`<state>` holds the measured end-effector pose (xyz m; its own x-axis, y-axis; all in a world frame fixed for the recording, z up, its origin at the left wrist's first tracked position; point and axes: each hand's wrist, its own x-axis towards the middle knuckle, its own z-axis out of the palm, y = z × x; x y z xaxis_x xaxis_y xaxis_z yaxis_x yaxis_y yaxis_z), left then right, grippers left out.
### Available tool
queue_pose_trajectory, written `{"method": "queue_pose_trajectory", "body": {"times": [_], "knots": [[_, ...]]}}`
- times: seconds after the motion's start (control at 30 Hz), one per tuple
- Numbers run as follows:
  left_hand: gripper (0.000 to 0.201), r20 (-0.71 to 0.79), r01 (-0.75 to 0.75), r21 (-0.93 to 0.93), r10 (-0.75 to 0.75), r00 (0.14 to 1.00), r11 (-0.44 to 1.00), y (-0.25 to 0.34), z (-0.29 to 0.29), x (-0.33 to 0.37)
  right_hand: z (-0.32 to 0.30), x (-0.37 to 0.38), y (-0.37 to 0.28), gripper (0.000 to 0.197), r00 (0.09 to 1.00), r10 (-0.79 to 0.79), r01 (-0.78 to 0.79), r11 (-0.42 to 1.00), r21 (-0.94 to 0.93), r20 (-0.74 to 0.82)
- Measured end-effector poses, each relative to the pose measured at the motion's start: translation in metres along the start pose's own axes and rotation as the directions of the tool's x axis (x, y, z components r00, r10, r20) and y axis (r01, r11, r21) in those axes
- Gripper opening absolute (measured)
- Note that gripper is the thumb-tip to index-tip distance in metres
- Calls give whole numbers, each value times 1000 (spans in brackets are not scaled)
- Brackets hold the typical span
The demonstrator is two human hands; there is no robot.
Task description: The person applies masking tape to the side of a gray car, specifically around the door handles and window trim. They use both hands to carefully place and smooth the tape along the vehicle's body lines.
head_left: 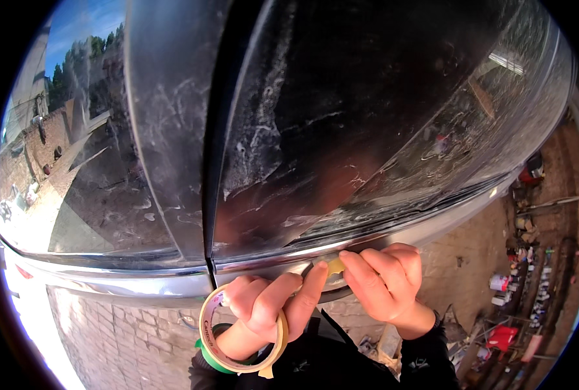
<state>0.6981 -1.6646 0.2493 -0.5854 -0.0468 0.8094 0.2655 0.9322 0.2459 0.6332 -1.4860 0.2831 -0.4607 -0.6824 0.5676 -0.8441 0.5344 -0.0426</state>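
Observation:
A short yellow strip of masking tape (335, 266) spans the gap between my two hands, close against the car door (432, 229) below its window. My right hand (385, 284) pinches the strip's right end between thumb and curled fingers. The left end lies at the index fingertip of my left hand (263, 309), whose other fingers are curled. A roll of masking tape (206, 331) hangs around my left hand and wrist like a bracelet, with a loose tab at its bottom. Behind it, a green roll (215, 363) also circles the wrist, partly hidden.
Dusty dark car windows (341, 104) fill the upper view, split by a dark vertical door gap (212, 195). Brick paving (117, 331) lies below. At the right, shelves hold cans and bottles (499, 283), with a red item (501, 337) lower down.

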Motion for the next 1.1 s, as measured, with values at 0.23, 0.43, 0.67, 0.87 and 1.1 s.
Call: {"method": "queue_pose_trajectory", "body": {"times": [0.23,0.43,0.67,0.87,1.1], "knots": [[28,-10,16,-60,-17,1000,998,-2,3,-2,2,4,4,39,998,-56,52,993,-103,-37],[31,-23,15,-66,-16,1000,998,-2,0,-5,-1,8,1,39,997,-82,81,994,-76,2],[29,-76,26,-155,-38,996,988,-1,6,-3,2,8,-3,45,999,-27,23,994,-108,-35],[25,-88,86,-203,-106,991,975,1,3,1,0,7,-4,41,1000,20,-22,995,-98,-24],[23,-115,161,-241,-192,974,957,4,5,-2,3,14,-8,37,999,-5,1,995,-97,-45]]}}
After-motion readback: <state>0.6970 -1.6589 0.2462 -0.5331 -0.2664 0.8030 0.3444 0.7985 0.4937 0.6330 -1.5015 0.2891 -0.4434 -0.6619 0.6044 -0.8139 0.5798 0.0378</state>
